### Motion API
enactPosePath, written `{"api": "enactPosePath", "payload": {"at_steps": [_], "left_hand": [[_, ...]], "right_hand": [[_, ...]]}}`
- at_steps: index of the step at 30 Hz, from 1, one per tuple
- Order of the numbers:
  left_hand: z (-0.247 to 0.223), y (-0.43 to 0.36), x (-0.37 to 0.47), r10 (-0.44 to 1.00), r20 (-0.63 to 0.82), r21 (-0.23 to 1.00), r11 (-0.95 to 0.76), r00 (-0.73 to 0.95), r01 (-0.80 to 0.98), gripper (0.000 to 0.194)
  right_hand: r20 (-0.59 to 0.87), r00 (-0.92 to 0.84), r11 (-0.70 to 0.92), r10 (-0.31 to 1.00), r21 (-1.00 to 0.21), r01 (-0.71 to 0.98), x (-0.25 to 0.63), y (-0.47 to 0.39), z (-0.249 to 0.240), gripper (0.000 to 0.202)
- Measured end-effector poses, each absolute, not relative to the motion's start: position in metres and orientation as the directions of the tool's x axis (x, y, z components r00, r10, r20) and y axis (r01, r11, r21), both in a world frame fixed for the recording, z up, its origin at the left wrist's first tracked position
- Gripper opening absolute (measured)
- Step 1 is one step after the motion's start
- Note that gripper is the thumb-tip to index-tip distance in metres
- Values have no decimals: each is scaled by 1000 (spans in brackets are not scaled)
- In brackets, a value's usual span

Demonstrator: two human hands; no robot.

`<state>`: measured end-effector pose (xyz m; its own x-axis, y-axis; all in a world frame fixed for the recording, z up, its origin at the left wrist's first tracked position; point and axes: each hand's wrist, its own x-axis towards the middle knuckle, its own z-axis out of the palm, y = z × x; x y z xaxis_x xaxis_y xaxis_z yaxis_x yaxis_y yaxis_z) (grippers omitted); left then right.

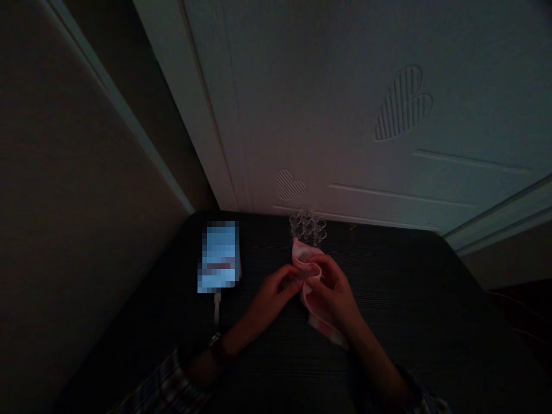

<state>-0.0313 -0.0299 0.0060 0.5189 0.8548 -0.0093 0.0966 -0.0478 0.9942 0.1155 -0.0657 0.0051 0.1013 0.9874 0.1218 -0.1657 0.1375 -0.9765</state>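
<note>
A pink and white cloth (325, 329) is bunched up in my right hand (336, 290), whose fingers pinch its folds. My left hand (273, 292) is closed around a small clear glass (290, 282), mostly hidden by the fingers and cloth. Between the two hands, the cloth's upper fold presses against the glass. Just beyond the cloth, several small clear stemmed glasses (307, 226) stand close together on the dark table (267, 368).
A phone (219, 256) with a lit, blurred screen lies at the left, with a white charging cable (217, 307) at its near end. Behind the table rises a white panel (345, 115) with heart reliefs. A wall (86, 190) borders the left side. The light is dim.
</note>
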Motion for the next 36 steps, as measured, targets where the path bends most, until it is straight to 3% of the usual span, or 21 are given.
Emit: {"api": "enactPosePath", "payload": {"at_steps": [5,13,19,29,36], "left_hand": [[2,-28,-33,921,65,989,-110,384,96,24],[11,-37,-35,892,137,953,-237,431,188,20],[14,-35,-38,885,56,980,-137,463,144,15],[2,-35,-36,855,-51,993,97,516,-63,24],[8,-38,-34,879,-12,999,-13,477,49,14]], "right_hand": [[113,143,136,983,-977,-162,118,-65,8,28],[122,175,153,977,-972,-177,124,-66,10,26],[159,176,181,971,-977,-115,121,-67,11,21],[168,170,188,971,-976,-108,117,-71,17,25],[211,140,221,967,-973,-61,124,-67,14,26]]}}
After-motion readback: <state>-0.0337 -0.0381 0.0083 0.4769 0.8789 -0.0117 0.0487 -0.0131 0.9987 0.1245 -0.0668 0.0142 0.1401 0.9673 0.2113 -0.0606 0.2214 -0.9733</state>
